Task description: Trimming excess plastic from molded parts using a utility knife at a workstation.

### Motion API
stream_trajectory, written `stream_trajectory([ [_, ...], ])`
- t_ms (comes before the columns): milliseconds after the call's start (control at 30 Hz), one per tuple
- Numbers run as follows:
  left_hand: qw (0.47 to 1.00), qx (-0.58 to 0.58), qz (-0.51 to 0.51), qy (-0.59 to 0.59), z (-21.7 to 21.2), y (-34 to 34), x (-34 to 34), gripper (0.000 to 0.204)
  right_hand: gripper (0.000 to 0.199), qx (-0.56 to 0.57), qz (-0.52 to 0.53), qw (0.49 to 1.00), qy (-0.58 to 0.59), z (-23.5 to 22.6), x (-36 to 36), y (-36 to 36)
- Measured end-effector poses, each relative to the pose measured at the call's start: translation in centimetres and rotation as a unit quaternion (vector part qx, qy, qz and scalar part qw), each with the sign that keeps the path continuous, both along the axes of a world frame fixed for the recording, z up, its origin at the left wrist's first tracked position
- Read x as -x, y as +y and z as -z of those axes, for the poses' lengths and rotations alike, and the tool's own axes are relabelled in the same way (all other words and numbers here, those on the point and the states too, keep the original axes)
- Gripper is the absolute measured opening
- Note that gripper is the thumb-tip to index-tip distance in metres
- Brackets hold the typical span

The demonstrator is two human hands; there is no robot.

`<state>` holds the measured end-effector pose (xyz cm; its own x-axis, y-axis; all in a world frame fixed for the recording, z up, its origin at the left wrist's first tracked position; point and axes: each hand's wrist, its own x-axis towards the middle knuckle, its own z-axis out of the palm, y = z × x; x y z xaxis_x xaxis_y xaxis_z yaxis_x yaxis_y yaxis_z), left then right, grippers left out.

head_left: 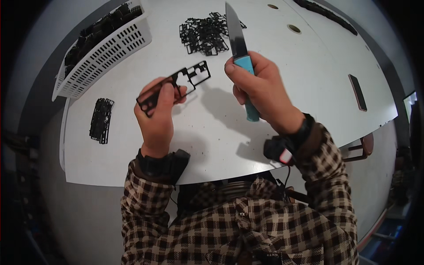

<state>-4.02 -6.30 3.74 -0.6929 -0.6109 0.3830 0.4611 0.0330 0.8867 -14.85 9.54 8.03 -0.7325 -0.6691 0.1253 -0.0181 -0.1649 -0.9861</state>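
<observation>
My left hand point(158, 106) grips a thin black plastic frame point(191, 90) with rectangular and round cutouts, tilted up toward the right above the table. In my right hand point(265, 88) is a knife point(238, 42) with a turquoise handle, my fingers wrapped round it and the blade pointing up and away. Blade and frame are apart. A loose heap of similar black frames point(205, 34) lies at the far middle of the table. To the left of my left hand, a neat stack of black frames point(101, 120) rests on the tabletop.
A white perforated basket point(110, 51) full of black parts stands at the far left. On the right lies a dark phone-like slab point(357, 92). Small dark crumbs dot the white table point(212, 163). A long black bundle point(327, 14) lies along the far right edge, near round holes.
</observation>
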Motion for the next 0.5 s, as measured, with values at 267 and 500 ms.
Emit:
stream_trajectory([
  [267, 0.989, -0.014, 0.142, 0.041, -0.1, 0.1, -0.4, 0.024, 0.014, 0.063, -0.16, 0.974, -0.146, 2.5, 0.8, -0.4],
  [500, 0.982, -0.003, 0.18, 0.054, -0.1, 0.7, -0.6, 0.024, 0.013, 0.124, -0.164, 0.974, -0.098, 3.7, 2.3, 0.2],
])
